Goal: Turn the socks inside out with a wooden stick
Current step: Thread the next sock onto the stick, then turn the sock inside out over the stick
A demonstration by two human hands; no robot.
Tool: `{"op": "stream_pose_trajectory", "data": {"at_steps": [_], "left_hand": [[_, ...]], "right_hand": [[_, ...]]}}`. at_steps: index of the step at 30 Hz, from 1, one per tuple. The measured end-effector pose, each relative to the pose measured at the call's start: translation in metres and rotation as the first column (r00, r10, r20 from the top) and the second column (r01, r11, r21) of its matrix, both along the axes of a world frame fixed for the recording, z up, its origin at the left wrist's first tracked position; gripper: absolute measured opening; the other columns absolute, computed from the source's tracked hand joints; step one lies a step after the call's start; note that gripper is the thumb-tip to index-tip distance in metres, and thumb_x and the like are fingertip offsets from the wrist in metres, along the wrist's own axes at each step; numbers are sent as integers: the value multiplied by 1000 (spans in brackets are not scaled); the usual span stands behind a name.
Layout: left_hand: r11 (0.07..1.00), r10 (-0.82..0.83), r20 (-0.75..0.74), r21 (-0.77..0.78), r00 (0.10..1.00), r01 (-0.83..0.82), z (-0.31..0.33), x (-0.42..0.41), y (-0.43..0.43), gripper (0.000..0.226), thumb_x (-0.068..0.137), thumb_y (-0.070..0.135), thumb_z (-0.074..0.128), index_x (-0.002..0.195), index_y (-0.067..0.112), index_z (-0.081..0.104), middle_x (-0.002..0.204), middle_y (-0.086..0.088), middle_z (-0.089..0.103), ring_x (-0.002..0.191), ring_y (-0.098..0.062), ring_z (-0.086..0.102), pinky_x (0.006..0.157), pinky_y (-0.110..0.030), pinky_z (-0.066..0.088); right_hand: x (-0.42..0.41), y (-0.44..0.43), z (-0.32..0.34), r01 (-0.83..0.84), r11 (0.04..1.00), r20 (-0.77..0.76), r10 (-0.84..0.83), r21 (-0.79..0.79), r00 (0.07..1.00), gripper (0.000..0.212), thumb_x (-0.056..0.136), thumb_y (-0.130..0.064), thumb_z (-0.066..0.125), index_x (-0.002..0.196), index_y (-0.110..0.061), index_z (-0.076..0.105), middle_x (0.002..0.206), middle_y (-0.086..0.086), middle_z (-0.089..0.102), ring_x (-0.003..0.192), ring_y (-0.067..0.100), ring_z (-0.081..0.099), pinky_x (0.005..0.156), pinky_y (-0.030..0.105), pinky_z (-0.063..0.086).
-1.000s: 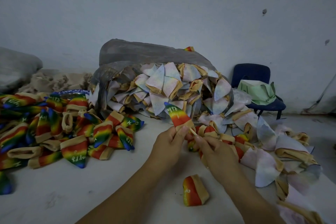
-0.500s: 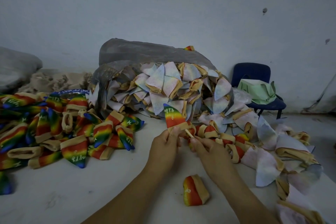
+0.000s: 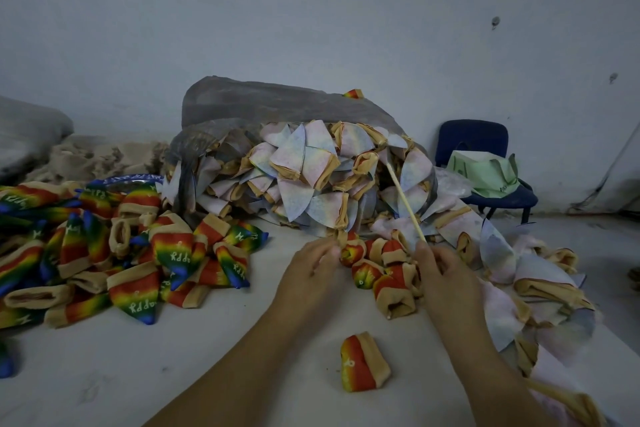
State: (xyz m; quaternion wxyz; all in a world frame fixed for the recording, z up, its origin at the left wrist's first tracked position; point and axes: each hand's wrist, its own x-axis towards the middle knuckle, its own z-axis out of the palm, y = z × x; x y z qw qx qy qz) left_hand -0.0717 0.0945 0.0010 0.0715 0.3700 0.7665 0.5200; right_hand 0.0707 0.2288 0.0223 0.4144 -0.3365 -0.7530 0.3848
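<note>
My right hand (image 3: 446, 276) grips the lower end of a thin wooden stick (image 3: 405, 201). The stick rises bare, tilted up and to the left, in front of the pale sock heap. My left hand (image 3: 311, 270) pinches a small rainbow sock (image 3: 350, 251) by its tan cuff at the table surface, just left of several bunched rainbow socks (image 3: 388, 274). The two hands are a short way apart. One folded rainbow sock (image 3: 360, 362) lies alone on the white table (image 3: 104, 374) between my forearms.
A spread of rainbow socks (image 3: 114, 253) covers the left of the table. Pale inside-out socks (image 3: 311, 177) spill from a grey plastic bag (image 3: 263, 100) at the back and trail down the right edge. A blue chair (image 3: 474, 139) holds a green bag (image 3: 485, 173).
The rainbow sock that stood on the stick between my hands has come off it. The stick now shows bare and long, and my hands have moved apart.
</note>
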Motion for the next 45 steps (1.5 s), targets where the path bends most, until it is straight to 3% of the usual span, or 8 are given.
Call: {"op": "stream_pose_trajectory", "data": {"at_steps": [3, 14, 18, 26, 30, 37, 42, 45], "left_hand": [[997, -34, -75, -68, 997, 29, -4, -1, 3, 35, 104, 38, 41, 133, 30, 58, 140, 12, 51, 126, -2, 39, 103, -20, 28], [968, 248, -168, 19, 954, -249, 7, -11, 11, 39, 102, 28, 50, 140, 20, 51, 151, -1, 37, 141, -16, 26, 104, -22, 22], [928, 370, -449, 129, 813, -351, 49, -29, 25, 61, 98, 36, 55, 152, 16, 33, 161, -10, 22, 149, -29, 17, 117, -44, 22], [859, 152, -726, -240, 671, -453, 91, -79, 59, 54, 104, 26, 41, 152, 9, 26, 162, -11, 21, 150, -27, 15, 120, -43, 16], [887, 147, -766, -177, 626, -426, 96, -86, 49, 30, 98, 7, 41, 124, 6, 56, 132, -10, 56, 129, -24, 45, 101, -34, 39], [970, 238, -775, 218, 586, -105, 82, -33, 18, 39, 99, 5, 49, 138, 1, 52, 143, -16, 52, 138, -28, 42, 114, -38, 29], [980, 36, -303, 200, 952, 27, 35, 24, -8, 44, 102, 13, 49, 136, 40, 46, 109, -1, 70, 89, 7, 59, 78, -10, 46], [978, -9, 39, 208, 999, 0, 18, 38, -6, 39, 102, 20, 49, 123, 52, 51, 122, 9, 67, 102, 9, 58, 80, -1, 42]], "right_hand": [[-2, 3, -4, 24, 998, -45, -26, -58, 999, 31, 97, -34, 46, 76, -13, 57, 59, 4, 53, 59, 17, 51, 53, 29, 35], [-6, 4, -21, -28, 999, 16, 28, -28, 999, 18, 98, -24, 48, 84, -18, 57, 68, -2, 57, 61, 10, 52, 46, 13, 34], [-9, 6, -23, 10, 1000, 66, -9, -15, 998, 19, 98, -28, 47, 91, -15, 59, 67, 0, 57, 62, 9, 52, 47, 21, 32], [-10, 7, -25, -1, 1000, 69, 3, -25, 998, 21, 98, -29, 47, 92, -14, 59, 65, -2, 55, 61, 8, 51, 45, 16, 29], [-11, 7, -25, -4, 999, 62, 6, -33, 998, 20, 98, -29, 47, 93, -15, 60, 67, -3, 57, 64, 6, 52, 49, 22, 30], [-8, 3, -20, -12, 1000, 10, 13, -28, 1000, 18, 98, -26, 48, 87, -17, 59, 63, -4, 56, 58, 4, 51, 43, 13, 33], [-4, -21, -2, -125, 992, -120, 125, 4, 985, 20, 95, -41, 50, 76, -35, 57, 64, -15, 60, 59, -4, 53, 49, 7, 38], [-6, -36, 5, -257, 966, -122, 255, -2, 959, 17, 86, -55, 49, 86, -44, 61, 79, -30, 63, 77, -13, 57, 60, 1, 39]]}}
